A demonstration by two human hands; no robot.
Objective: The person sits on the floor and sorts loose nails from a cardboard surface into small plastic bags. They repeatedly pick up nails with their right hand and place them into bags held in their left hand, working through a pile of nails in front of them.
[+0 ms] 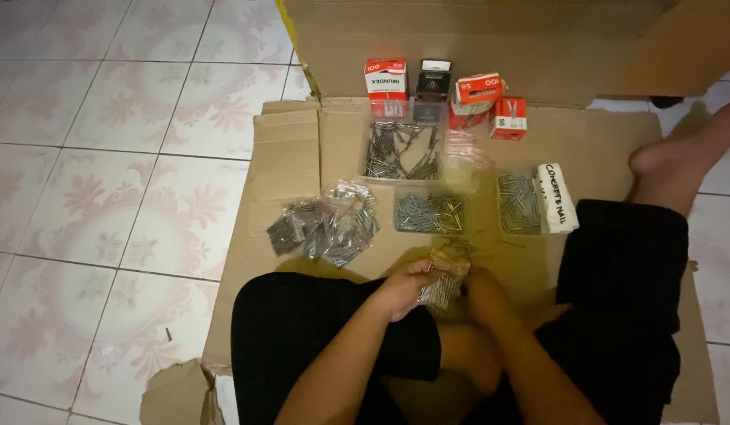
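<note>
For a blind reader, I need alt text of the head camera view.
A seated person's left hand and right hand hold a small clear bag of nails over flattened cardboard. Ahead lie clear trays of nails, more bags and small boxes.

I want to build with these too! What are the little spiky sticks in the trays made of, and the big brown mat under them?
The nails look like metal: thin, grey, faintly shiny. The trays seem to be clear plastic, since the nails show through the walls. The mat looks like cardboard: dull brown, creased, torn edges.
</note>
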